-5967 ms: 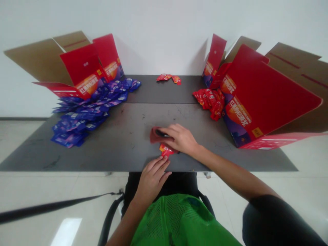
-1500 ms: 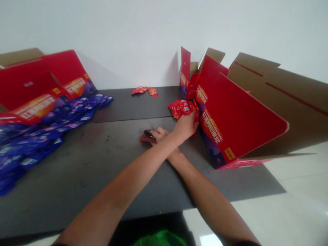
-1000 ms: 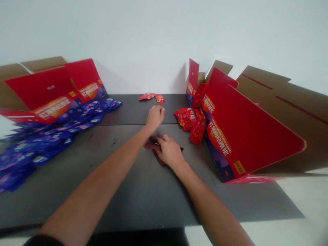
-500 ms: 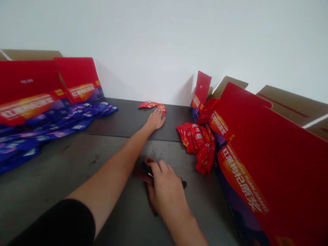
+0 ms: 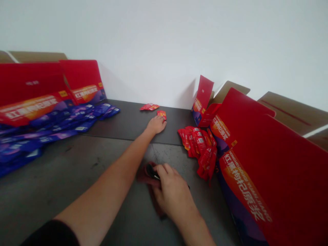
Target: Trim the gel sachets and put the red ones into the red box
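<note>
Stretched far forward, my left hand (image 5: pixel 156 125) has its fingers curled over the near end of a red sachet (image 5: pixel 161 113) on the dark table. Beyond it, more red sachets (image 5: pixel 149 107) lie near the wall. My right hand (image 5: pixel 171 188) is closed above the near part of the table. It grips a black object (image 5: pixel 151 172) with a rounded end, together with a reddish-brown cloth (image 5: pixel 146 177) that hangs below the fingers. The kind of black object is hidden by the hand. A pile of red sachets (image 5: pixel 200 143) lies to the right of both hands.
Several open red cartons (image 5: pixel 246 164) line the right side. More red cartons (image 5: pixel 84 82) stand at the left, with many blue sachets (image 5: pixel 64 119) heaped before them. A white wall (image 5: pixel 143 44) closes off the back of the table (image 5: pixel 123 126).
My left hand has drawn back slightly with the red sachet, which now lies apart from the others by the wall. My right hand has shifted a little nearer and to the right, still holding the cloth.
</note>
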{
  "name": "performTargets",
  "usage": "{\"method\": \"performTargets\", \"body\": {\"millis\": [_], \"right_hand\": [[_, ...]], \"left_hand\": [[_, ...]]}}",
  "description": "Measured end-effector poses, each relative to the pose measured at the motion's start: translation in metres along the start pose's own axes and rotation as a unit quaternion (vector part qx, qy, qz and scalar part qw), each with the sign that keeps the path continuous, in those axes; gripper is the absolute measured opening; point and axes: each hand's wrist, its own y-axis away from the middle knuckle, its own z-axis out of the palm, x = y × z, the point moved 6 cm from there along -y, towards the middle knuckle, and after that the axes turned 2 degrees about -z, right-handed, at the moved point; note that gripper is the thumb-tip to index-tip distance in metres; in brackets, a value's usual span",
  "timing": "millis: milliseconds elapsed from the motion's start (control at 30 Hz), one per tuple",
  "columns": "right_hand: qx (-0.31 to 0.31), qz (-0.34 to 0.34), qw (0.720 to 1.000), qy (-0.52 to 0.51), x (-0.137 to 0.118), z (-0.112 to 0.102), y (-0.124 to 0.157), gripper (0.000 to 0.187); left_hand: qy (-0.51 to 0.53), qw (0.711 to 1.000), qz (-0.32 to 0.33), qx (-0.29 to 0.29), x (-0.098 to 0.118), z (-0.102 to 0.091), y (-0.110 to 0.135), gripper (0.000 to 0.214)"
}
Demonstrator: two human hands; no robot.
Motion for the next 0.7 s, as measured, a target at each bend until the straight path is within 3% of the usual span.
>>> {"method": "performTargets", "body": {"millis": [333,700], "right_hand": [[-0.034,-0.09,0.986,-0.136,0.045,-0.036,0.004,0.018],[-0.023,-0.047,0.981,-0.186,0.056,-0.025,0.004,0.038]], "left_hand": [[-0.01,0.999,-0.033,0.033,0.031,-0.069,0.159,0.03],[0.003,0.999,-0.039,0.006,0.086,-0.144,0.341,0.03]]}}
